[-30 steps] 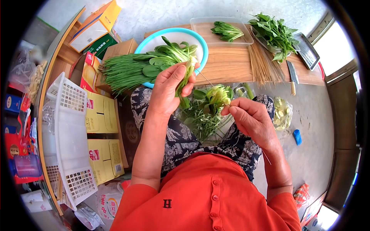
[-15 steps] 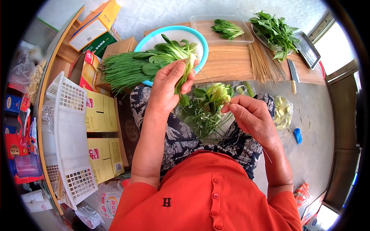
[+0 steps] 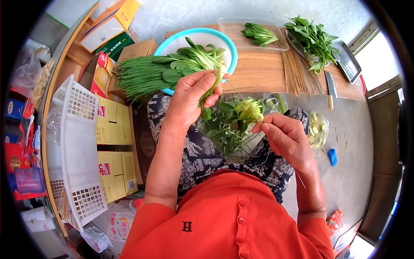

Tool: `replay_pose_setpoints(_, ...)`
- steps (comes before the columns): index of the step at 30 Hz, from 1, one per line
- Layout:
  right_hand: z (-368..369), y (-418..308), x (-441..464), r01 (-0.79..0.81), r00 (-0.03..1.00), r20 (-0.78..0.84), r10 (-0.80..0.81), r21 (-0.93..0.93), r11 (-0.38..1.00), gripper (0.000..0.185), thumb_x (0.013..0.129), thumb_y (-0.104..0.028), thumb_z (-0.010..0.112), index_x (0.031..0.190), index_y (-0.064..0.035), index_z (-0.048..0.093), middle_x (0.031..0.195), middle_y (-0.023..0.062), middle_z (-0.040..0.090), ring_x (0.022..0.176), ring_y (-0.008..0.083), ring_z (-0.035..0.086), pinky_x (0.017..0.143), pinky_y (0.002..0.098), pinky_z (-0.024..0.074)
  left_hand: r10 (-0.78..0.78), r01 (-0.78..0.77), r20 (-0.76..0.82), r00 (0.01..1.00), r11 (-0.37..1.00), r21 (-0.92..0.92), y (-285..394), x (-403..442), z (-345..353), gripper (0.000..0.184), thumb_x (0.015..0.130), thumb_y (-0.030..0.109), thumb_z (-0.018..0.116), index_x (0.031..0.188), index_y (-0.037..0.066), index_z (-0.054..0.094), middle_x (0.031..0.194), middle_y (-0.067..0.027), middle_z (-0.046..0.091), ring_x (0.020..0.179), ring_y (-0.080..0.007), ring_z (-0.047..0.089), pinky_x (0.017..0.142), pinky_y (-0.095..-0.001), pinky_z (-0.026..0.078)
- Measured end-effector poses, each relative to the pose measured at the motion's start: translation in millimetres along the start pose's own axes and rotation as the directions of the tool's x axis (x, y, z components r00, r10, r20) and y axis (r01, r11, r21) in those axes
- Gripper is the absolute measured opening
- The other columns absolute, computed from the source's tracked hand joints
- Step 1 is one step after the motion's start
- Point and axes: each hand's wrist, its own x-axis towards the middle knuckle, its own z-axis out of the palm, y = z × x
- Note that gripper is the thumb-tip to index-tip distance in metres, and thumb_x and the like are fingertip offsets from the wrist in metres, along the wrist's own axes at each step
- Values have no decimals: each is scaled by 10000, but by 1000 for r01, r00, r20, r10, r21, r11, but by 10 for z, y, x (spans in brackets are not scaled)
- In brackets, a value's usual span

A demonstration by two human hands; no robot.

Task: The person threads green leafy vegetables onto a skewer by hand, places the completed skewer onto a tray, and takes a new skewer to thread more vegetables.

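My left hand [image 3: 196, 93] is closed around a small leafy green [image 3: 210, 94], pale base up and leaves hanging below. My right hand [image 3: 282, 134] pinches a thin skewer [image 3: 235, 89], whose tail end shows past my wrist. Threaded on the skewer is a bunch of greens [image 3: 249, 111] with pale cut bases, just left of my right fingertips. The skewer's tip end reaches close to the green in my left hand; whether it pierces it I cannot tell. Behind my left hand, a blue-rimmed basin [image 3: 235, 54] holds more leafy greens [image 3: 202, 56] and long chives [image 3: 140, 75].
On the wooden board [image 3: 254, 71] lie loose skewers [image 3: 297, 75], a knife [image 3: 330, 88], a clear tray [image 3: 228, 28] with greens, and a heap of leaves [image 3: 312, 39]. Trimmings [image 3: 226, 134] lie between my knees. A white plastic basket [image 3: 79, 146] and cartons [image 3: 114, 125] stand left.
The view has shifted slightly. My right hand, with the skewer and its threaded greens, has moved slightly right and down; my left hand keeps its hold on the leafy green.
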Motion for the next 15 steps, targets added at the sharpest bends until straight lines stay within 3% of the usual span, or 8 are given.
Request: replay_pose_setpoints(15, 36, -2, -24, 16, 1000, 7, -16, 24, 1000, 226, 991, -202, 515, 968, -17, 644, 563, -89, 399, 485, 5, 325, 445, 183, 239, 40, -39, -13, 999, 993, 111, 107, -75, 119, 327, 940, 254, 599, 1059, -46, 649, 785, -50, 615, 564, -79, 451, 514, -202, 356)
